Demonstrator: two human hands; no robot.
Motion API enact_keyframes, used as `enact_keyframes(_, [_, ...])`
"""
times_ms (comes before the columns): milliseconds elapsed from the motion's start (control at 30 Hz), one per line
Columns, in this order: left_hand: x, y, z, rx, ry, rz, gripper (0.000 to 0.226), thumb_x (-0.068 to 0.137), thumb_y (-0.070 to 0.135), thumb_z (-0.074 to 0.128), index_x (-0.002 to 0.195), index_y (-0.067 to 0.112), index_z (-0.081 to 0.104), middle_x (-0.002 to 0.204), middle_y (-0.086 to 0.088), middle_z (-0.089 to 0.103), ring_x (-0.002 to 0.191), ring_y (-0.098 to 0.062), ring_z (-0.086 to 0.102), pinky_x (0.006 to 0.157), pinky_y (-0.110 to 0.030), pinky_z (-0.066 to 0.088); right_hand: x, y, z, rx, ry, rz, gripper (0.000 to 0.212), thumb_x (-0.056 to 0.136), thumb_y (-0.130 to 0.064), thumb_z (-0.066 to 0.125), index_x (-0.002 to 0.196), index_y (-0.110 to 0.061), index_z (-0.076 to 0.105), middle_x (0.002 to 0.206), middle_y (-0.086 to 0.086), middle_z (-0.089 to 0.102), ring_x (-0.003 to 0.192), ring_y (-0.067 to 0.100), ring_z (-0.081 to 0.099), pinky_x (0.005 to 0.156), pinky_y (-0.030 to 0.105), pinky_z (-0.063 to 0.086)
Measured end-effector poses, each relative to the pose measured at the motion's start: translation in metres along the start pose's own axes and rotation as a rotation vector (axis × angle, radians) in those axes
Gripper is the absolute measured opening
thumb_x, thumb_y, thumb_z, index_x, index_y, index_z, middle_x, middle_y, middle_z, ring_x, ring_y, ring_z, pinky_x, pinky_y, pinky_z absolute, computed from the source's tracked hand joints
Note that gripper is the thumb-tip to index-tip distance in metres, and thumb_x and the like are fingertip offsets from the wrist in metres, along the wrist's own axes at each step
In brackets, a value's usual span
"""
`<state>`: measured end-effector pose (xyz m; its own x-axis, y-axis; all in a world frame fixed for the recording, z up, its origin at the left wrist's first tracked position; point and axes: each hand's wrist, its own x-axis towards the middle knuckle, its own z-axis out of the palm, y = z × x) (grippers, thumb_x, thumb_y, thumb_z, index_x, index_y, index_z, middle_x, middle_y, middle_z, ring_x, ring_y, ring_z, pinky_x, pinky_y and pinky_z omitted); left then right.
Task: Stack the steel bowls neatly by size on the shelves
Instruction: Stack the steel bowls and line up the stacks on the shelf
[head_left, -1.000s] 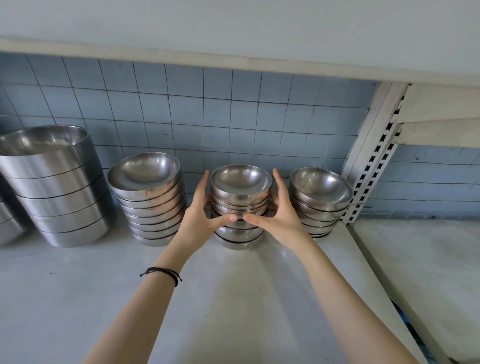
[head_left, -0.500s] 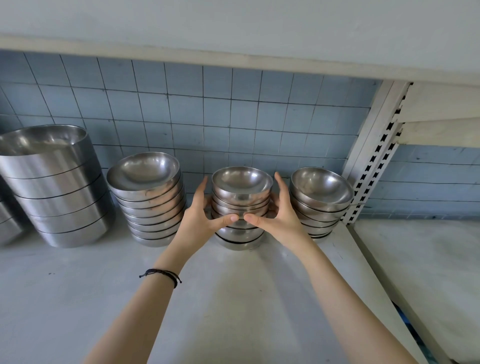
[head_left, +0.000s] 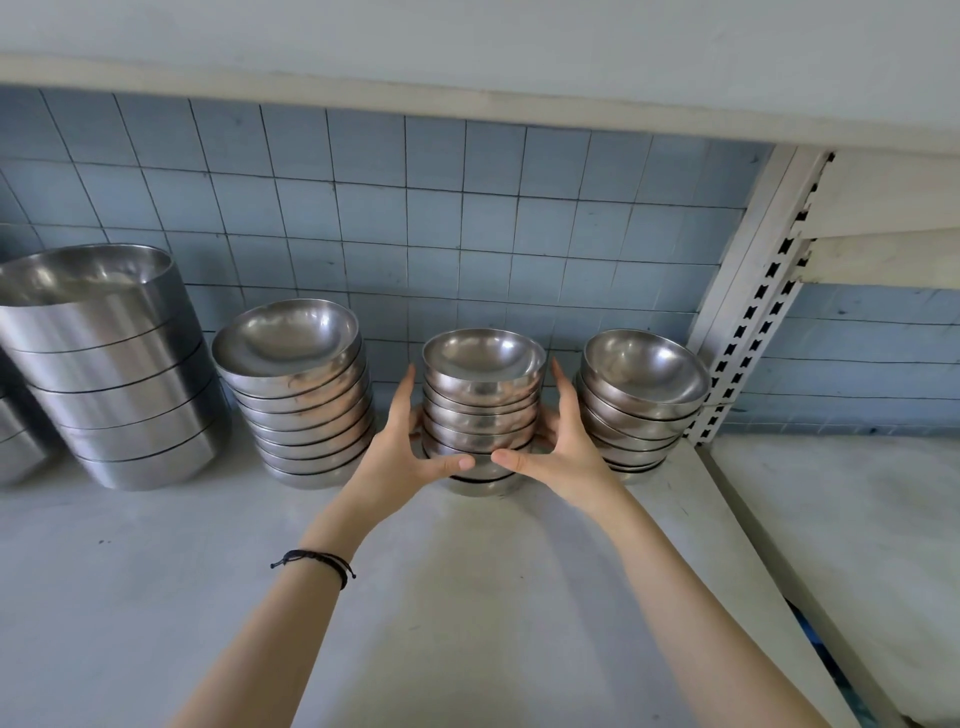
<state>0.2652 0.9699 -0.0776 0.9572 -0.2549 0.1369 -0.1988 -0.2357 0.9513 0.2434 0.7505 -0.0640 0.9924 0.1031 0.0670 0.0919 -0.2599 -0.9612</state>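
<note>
A stack of several small steel bowls (head_left: 480, 395) stands upright on the white shelf (head_left: 467, 597), near the tiled wall. My left hand (head_left: 400, 457) cups its left side and my right hand (head_left: 561, 452) cups its right side, thumbs nearly meeting in front of the lower bowls. To its right stands another small-bowl stack (head_left: 641, 395), leaning a little. A wider stack of medium bowls (head_left: 298, 395) sits to the left. Furthest left are large deep bowls (head_left: 111, 364), nested.
Part of one more steel stack (head_left: 15, 441) shows at the left edge. A slotted white upright post (head_left: 753, 291) bounds the shelf on the right, with another shelf (head_left: 857, 519) beyond it. An upper shelf board (head_left: 467, 78) hangs overhead.
The small stack between my hands has shifted very slightly; both hands keep the same hold around it. The view has tilted a touch.
</note>
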Motion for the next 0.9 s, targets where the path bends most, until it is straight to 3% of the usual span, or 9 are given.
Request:
enact_keyframes(267, [-0.0013, -0.0011, 0.0002, -0.004, -0.033, 0.045, 0.133, 0.058, 0.043, 0.09, 0.154, 0.033, -0.001, 0.15, 0.008, 0.04, 0.133, -0.006, 0.045, 0.111, -0.042, 0.039, 0.0009, 0.001, 0.0001, 0.017, 0.013, -0.033, 0.14, 0.047, -0.042, 0.093, 0.153, -0.044, 0.001, 0.148, 0.0, 0.048, 0.135, 0.01, 0.048, 0.113, 0.043, 0.04])
enact_keyframes(367, [-0.0018, 0.0002, -0.0006, 0.022, -0.035, 0.075, 0.131, 0.058, 0.047, 0.09, 0.153, 0.036, 0.001, 0.154, 0.011, 0.034, 0.139, -0.008, 0.037, 0.114, -0.045, 0.034, -0.0001, 0.0, 0.0007, 0.021, 0.013, -0.04, 0.139, 0.048, -0.041, 0.093, 0.154, -0.041, 0.002, 0.15, -0.002, 0.045, 0.136, 0.008, 0.045, 0.114, 0.04, 0.039])
enact_keyframes(500, [-0.0031, 0.0023, -0.0009, 0.052, -0.025, 0.108, 0.127, 0.061, 0.04, 0.089, 0.154, 0.032, 0.003, 0.157, 0.016, 0.027, 0.143, -0.003, 0.026, 0.119, -0.043, 0.027, -0.0018, -0.001, 0.0007, 0.024, 0.014, -0.056, 0.134, 0.056, -0.025, 0.093, 0.156, -0.034, 0.005, 0.153, -0.003, 0.04, 0.138, 0.002, 0.041, 0.112, 0.025, 0.038])
enact_keyframes(667, [-0.0023, 0.0013, 0.0005, 0.057, -0.032, 0.115, 0.126, 0.064, 0.025, 0.09, 0.154, 0.031, 0.003, 0.157, 0.014, 0.026, 0.144, -0.002, 0.025, 0.12, -0.042, 0.025, -0.0036, -0.0001, 0.0003, 0.015, 0.023, -0.087, 0.126, 0.063, -0.006, 0.09, 0.155, -0.029, 0.008, 0.153, -0.009, 0.036, 0.137, -0.008, 0.036, 0.104, 0.011, 0.037])
enact_keyframes(800, [-0.0008, -0.0001, -0.0004, 0.038, -0.039, 0.115, 0.127, 0.061, 0.037, 0.091, 0.153, 0.038, 0.003, 0.157, 0.014, 0.027, 0.144, -0.005, 0.026, 0.119, -0.045, 0.026, -0.0042, 0.0022, 0.0016, 0.028, 0.014, -0.063, 0.127, 0.067, -0.008, 0.089, 0.157, -0.029, 0.002, 0.156, -0.007, 0.032, 0.141, -0.002, 0.034, 0.106, 0.011, 0.036])
enact_keyframes(900, [-0.0005, 0.0008, -0.0004, -0.001, -0.043, 0.114, 0.122, 0.063, 0.041, 0.089, 0.153, 0.038, 0.006, 0.156, 0.014, 0.029, 0.144, -0.004, 0.027, 0.119, -0.044, 0.026, -0.0028, 0.0036, 0.0, 0.045, 0.016, -0.045, 0.13, 0.066, -0.012, 0.09, 0.157, -0.027, -0.001, 0.158, -0.001, 0.033, 0.143, 0.004, 0.034, 0.113, 0.022, 0.034])
